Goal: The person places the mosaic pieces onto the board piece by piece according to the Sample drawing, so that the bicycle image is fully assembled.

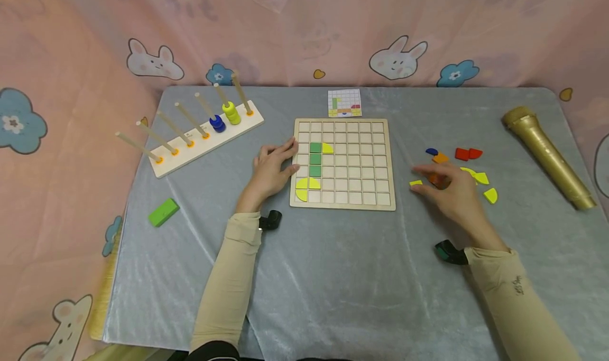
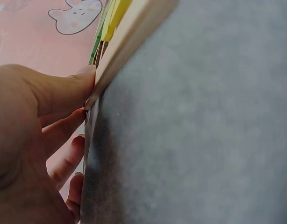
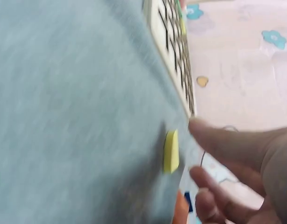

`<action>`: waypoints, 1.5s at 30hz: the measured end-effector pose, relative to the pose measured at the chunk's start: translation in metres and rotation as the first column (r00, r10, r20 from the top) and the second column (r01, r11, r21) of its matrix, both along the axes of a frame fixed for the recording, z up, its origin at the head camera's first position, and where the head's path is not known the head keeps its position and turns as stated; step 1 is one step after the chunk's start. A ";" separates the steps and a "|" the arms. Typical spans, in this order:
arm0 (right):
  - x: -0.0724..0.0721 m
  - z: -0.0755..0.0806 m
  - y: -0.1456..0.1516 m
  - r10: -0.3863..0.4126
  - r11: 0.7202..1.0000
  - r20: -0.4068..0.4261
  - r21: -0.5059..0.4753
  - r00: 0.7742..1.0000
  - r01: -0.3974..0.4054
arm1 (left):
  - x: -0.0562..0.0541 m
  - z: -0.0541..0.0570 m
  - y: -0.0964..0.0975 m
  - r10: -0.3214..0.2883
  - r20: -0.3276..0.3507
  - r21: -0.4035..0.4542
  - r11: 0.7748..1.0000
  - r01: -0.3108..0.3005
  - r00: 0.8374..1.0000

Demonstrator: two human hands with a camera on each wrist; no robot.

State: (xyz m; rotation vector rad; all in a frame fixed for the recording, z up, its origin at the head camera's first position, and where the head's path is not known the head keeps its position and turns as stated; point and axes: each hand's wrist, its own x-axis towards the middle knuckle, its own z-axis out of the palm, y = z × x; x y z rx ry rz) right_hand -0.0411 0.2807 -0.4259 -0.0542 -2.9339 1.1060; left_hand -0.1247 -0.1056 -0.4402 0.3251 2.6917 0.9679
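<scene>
A wooden grid board [image 1: 354,209] lies flat mid-table, bearing green square tiles [image 1: 315,159] and yellow quarter-round tiles [image 1: 302,194] in its left columns. My left hand [image 1: 271,172] touches the board's left edge, thumb and fingertips spread along the rim. In the left wrist view the thumb [image 2: 68,91] rests against that edge. Right of the board, my right hand [image 1: 452,189] hovers with thumb and forefinger apart, close to a yellow tile [image 1: 416,183]. The right wrist view shows that yellow tile [image 3: 171,151] on the cloth, apart from the fingertips. An orange tile [image 3: 180,209] lies nearby, partly hidden.
A small printed pattern card [image 1: 344,103] lies behind the board. Loose red tiles [image 1: 468,154], a blue tile [image 1: 431,151] and yellow tiles [image 1: 490,195] surround the right hand. Further right lies a gold microphone [image 1: 549,157]. On the left are a pegged bead rack [image 1: 209,139] and a green block [image 1: 164,212].
</scene>
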 end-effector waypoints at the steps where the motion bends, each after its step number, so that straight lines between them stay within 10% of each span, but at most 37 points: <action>1: 0.000 -0.001 0.002 0.018 1.000 -0.003 0.006 1.000 -0.018 | 0.000 0.000 0.000 0.001 0.001 0.001 1.000 -0.001 1.000; 20: 0.005 -0.007 0.012 0.081 0.994 -0.045 0.073 0.996 -0.077 | 0.000 0.001 -0.002 0.002 0.001 0.004 1.000 -0.002 1.000; 29: -0.003 0.001 -0.018 0.105 0.993 -0.030 -0.057 0.994 -0.106 | 0.001 0.000 -0.001 0.005 0.006 0.005 1.000 -0.005 1.000; 45: -0.023 -0.003 -0.103 0.361 0.900 -0.092 -0.227 0.928 -0.373 | 0.001 0.001 -0.001 -0.002 0.000 0.001 1.000 0.002 1.000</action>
